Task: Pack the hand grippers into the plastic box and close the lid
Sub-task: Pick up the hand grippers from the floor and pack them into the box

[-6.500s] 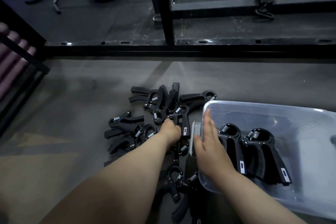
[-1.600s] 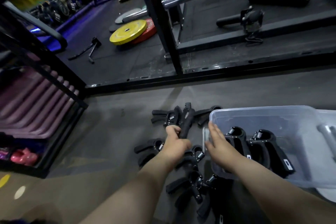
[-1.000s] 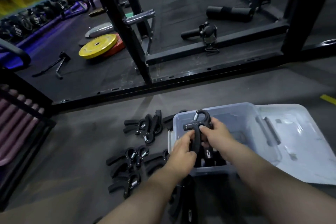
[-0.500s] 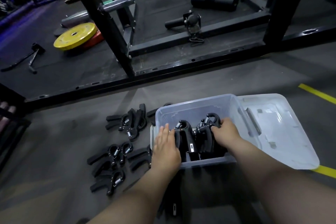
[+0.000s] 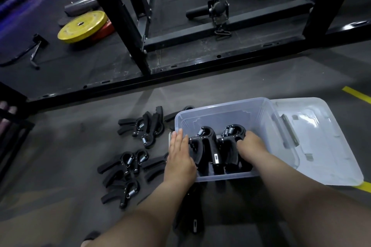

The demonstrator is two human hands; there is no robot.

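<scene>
Plastic box (image 5: pixel 220 110) stands on the floor (image 5: pixel 60 136), its lid (image 5: pixel 321 146) lying open at its right. Hand grippers (image 5: pixel 210 146) stand upright inside. Left hand (image 5: pixel 179 158): fingers straight, together, pressed against their left side. Right hand (image 5: pixel 251 144): fingers curled round the rightmost one. Loose grippers (image 5: pixel 124 166) lie on the floor left of the box.

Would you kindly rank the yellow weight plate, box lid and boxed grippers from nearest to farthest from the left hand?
1. The boxed grippers: beside the left hand.
2. The box lid: on the right.
3. The yellow weight plate: far back-left.
</scene>
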